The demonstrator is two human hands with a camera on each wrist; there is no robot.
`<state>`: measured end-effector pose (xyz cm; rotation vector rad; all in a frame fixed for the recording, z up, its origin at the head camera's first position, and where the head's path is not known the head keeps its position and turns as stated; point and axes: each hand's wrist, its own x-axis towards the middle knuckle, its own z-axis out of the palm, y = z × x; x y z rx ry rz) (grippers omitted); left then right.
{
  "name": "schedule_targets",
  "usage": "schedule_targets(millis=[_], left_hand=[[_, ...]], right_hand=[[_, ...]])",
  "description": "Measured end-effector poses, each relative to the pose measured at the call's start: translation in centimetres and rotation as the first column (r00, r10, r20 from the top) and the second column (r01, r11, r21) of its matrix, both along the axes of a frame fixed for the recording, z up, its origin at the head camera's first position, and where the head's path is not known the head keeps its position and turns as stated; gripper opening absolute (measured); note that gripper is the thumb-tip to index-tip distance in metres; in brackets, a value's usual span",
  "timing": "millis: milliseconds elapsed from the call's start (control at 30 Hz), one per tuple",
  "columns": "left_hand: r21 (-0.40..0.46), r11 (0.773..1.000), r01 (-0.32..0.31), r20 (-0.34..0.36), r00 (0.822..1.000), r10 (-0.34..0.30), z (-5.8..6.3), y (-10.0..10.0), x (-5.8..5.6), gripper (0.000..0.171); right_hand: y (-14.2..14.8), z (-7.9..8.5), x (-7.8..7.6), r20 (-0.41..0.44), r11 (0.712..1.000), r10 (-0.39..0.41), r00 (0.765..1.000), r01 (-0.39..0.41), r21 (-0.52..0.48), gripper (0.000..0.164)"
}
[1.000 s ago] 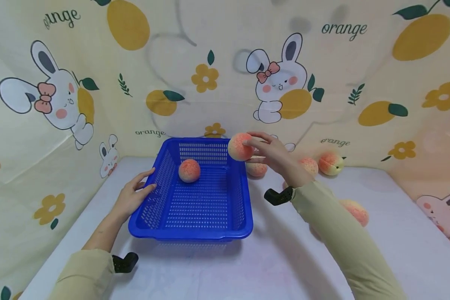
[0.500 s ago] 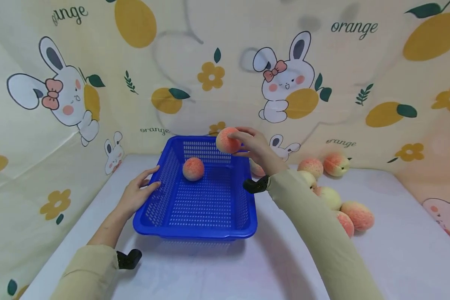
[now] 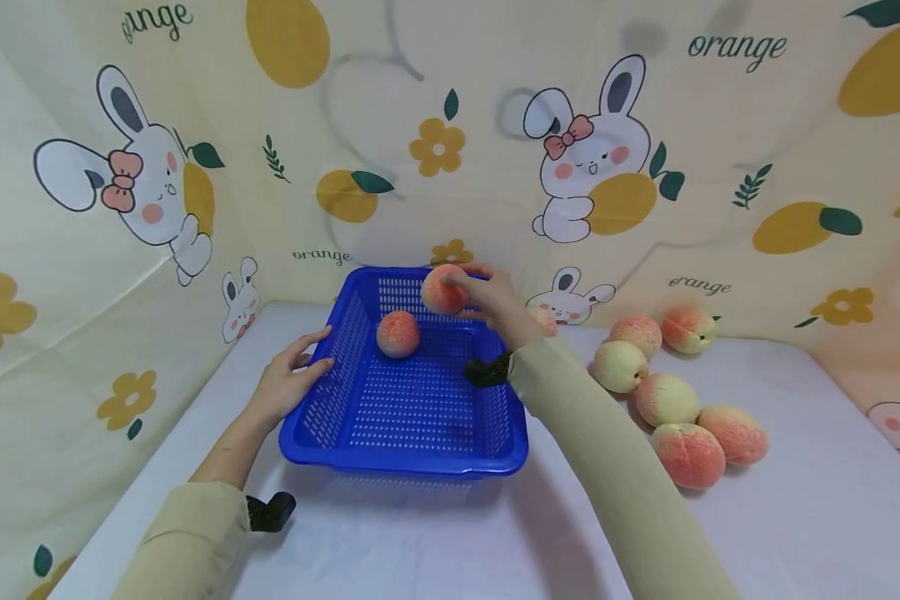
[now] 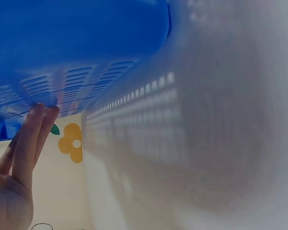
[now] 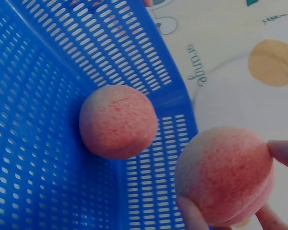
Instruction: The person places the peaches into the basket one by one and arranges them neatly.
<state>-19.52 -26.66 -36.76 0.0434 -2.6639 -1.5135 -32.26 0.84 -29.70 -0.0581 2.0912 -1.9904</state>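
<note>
Item: one blue rectangular basket (image 3: pixel 412 463) of perforated plastic; contents, one round red-and-cream peach (image 3: pixel 398 334), toward the back. My left hand (image 3: pixel 281 385) grips its left rim between thumb and fingers. Item: a matching second peach (image 3: pixel 444 289), pinched in my right hand (image 3: pixel 495 302), fingers parted to its width, raised near the back rim. Item: six loose peaches (image 3: pixel 666 400) on the white table (image 3: pixel 390 550), right; another, probably, partly hidden behind my right hand. Item: cream printed backdrop (image 3: pixel 480 196), lettered "orange" in dark script.

Basket (image 3: pixel 405 464): room beside 1 peach (image 3: pixel 398 334).
</note>
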Motion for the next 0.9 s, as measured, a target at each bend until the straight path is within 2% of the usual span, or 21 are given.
schedule_targets(millis=[200, 500, 900], left_hand=[[0.000, 1.000, 0.001, 0.001, 1.000, -0.001, 0.0, -0.1, -0.1, 0.054], [0.012, 1.000, -0.001, 0.006, 1.000, 0.001, 0.0, 0.1, -0.2, 0.054], [-0.021, 1.000, -0.011, 0.003, 1.000, 0.011, -0.1, -0.1, -0.1, 0.055]], right_hand=[[-1.1, -0.9, 0.1, 0.072, 0.997, -0.047, 0.996, 0.043, 0.065, 0.061], [-1.9, -2.5, 0.1, 0.102, 0.985, -0.107, 0.989, 0.092, 0.145, 0.058], [-2.6, -3.2, -0.3, 0.172, 0.982, -0.034, 0.984, 0.000, 0.190, 0.057]])
